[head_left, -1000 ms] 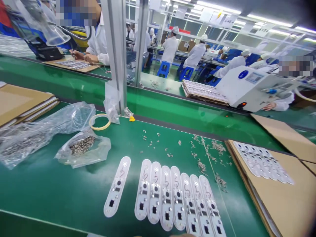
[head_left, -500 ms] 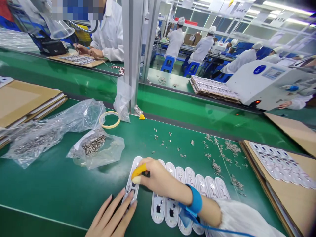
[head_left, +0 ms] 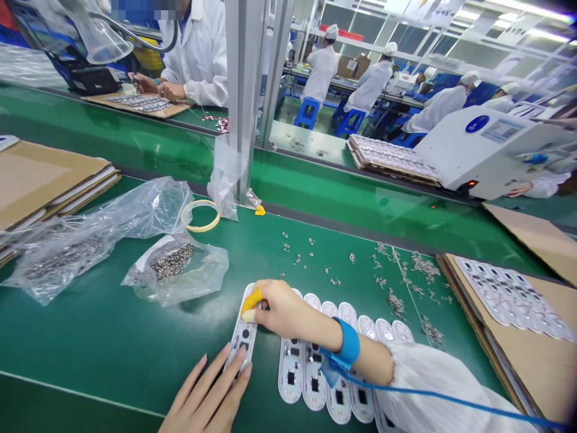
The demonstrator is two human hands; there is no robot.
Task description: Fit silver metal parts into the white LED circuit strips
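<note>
A long white plastic casing (head_left: 246, 334) with rounded ends and dark electronic parts inside lies on the green tabletop. My left hand (head_left: 210, 391) is spread out, its fingertips resting on the lower end of this casing. Over the casing's upper half, my right hand (head_left: 277, 310) is closed in a pinch, with yellow and pale covers on its fingers. Whatever the pinch may hold is hidden. A blue wrist strap (head_left: 347, 343) with a cord circles my right wrist. Beside and partly under my right forearm, several similar casings (head_left: 291, 376) lie in a row.
Small metal parts (head_left: 396, 304) are scattered across the right of the table. A clear bag of metal parts (head_left: 174, 261) and a yellow tape ring (head_left: 201, 218) lie left. Cardboard stacks (head_left: 49, 174) stand at both sides. A metal post (head_left: 246, 96) rises behind; co-workers sit beyond.
My right hand has shifted slightly up along the casing, uncovering more of its middle. The left hand stays spread on the lower end. The view has tilted a little.
</note>
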